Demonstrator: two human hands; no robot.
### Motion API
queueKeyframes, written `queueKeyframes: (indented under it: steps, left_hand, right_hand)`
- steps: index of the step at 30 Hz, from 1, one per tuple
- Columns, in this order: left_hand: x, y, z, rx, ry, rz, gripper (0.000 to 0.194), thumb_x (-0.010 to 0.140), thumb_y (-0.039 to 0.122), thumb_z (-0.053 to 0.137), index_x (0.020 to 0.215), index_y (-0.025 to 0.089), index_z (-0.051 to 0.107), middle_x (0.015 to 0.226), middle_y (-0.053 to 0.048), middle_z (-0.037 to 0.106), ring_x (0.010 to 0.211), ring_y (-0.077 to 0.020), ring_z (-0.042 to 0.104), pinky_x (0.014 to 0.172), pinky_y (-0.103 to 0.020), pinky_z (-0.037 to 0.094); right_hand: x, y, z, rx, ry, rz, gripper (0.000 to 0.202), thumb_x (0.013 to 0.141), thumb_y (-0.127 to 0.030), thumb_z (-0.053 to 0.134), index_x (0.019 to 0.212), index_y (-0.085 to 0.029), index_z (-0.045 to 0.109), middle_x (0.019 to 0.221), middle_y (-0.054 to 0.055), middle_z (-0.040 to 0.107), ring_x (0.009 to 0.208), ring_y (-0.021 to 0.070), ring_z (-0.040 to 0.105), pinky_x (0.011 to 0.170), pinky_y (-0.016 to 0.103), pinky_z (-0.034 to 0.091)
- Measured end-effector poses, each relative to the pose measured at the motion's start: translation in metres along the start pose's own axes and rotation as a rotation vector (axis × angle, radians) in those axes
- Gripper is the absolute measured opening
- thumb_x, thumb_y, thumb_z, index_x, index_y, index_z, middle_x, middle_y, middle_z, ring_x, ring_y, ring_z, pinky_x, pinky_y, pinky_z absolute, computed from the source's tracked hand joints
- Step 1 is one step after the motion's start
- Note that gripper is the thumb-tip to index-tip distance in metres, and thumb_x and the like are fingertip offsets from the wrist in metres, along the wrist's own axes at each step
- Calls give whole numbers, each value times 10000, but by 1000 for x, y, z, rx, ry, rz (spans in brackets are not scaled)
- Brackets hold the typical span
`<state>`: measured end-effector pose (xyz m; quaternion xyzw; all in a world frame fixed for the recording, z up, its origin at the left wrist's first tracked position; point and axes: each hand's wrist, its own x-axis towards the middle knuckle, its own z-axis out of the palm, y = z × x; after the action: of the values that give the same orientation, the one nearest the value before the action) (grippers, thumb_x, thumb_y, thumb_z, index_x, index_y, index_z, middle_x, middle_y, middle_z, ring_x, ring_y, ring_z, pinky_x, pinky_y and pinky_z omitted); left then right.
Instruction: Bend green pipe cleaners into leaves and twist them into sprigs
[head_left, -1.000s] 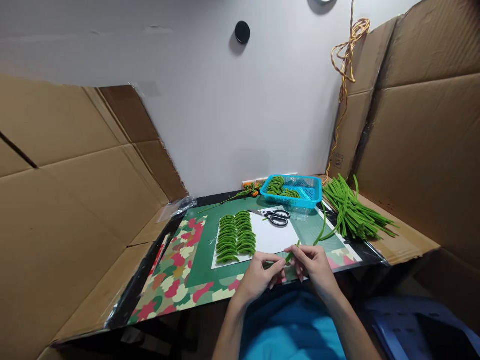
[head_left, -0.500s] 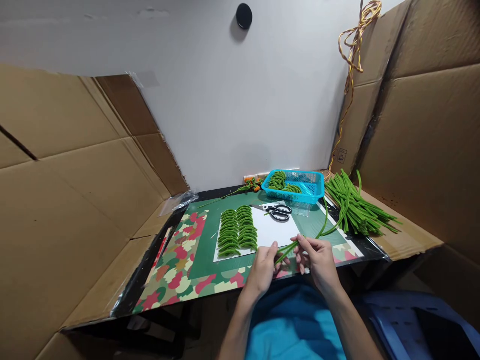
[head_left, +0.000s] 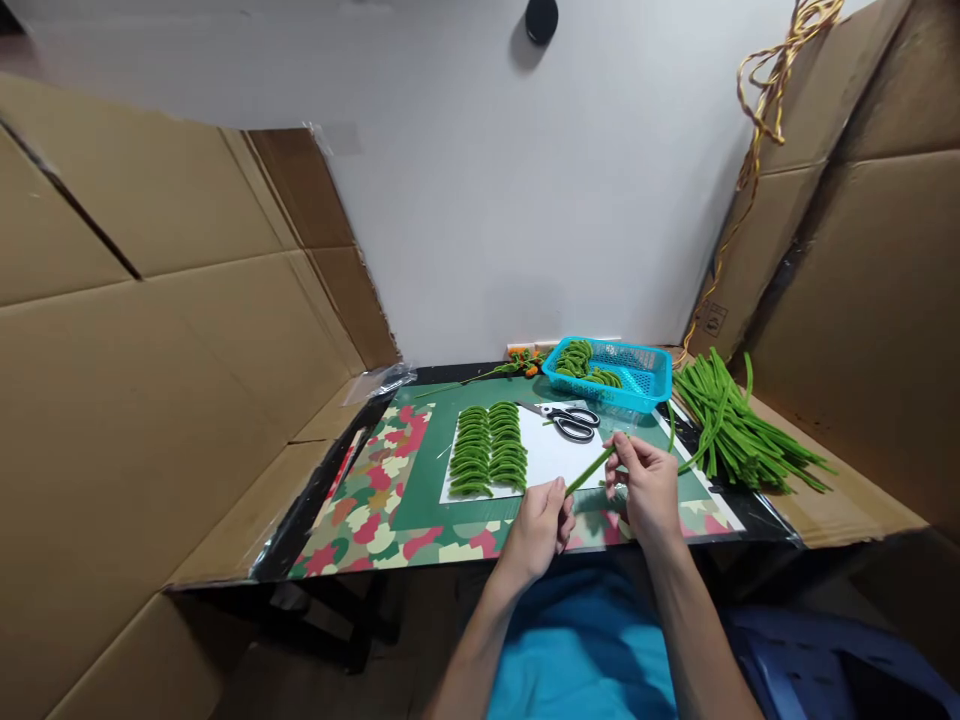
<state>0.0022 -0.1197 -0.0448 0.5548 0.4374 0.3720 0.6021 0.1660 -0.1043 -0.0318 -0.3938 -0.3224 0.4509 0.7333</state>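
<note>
My left hand (head_left: 541,518) is closed on the lower end of a green pipe cleaner (head_left: 589,472) above the table's front edge. My right hand (head_left: 646,485) pinches its other end, slightly higher and to the right, so the fuzzy piece runs nearly straight between them. Whether it is one strand or several, I cannot tell. Beyond my left hand, curved green pipe-cleaner pieces lie in two columns (head_left: 489,448) on a white sheet (head_left: 559,455). Black-handled scissors (head_left: 574,424) rest at the sheet's far right part.
A blue plastic basket (head_left: 637,400) holding curved green pieces stands at the back. To its right lies a heap of long green pipe cleaners (head_left: 739,430). An orange flower stem (head_left: 525,362) lies by the wall. Cardboard panels (head_left: 247,350) enclose both sides.
The camera view has shifted, moving the scene to the right. My right hand has risen a little, and the green strand now stretches straighter between my hands.
</note>
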Motion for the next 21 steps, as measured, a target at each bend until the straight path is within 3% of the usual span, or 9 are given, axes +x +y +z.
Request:
queueKeyframes:
  steps: [9,14,17,21]
  left_hand:
    - [0,1,0,-10,2,-8,589,948,748,453,761,194,531,528,43,497,403,-79,395,396,-197,259]
    - [-1,-3,3,53,8,26,676,978,767,371,803,162,618,539,0,575,404,-95,440,421,-222,285]
    - [-2,-6,5,97,25,16,670,973,769,386,696,186,562,489,24,503,401,-102,425,427,-234,319]
    - [-1,-7,7,90,71,6,593,952,781,421,721,236,447,469,77,405,383,-108,381,398,-237,326]
  right_hand:
    - [0,-8,-30,-31,103,-123,436,771,-549,884,827,-133,768,600,-14,603,457,113,567,373,217,469]
    - [-16,9,-28,-24,74,-27,459,760,-569,888,868,-142,761,607,-15,617,428,111,559,348,208,428]
    - [-24,15,-25,-30,90,15,469,765,-577,883,904,-144,769,609,-13,627,417,99,543,345,194,398]
    - [-26,13,-23,0,93,31,490,733,-591,899,883,-144,767,584,-20,619,378,87,495,316,192,361]
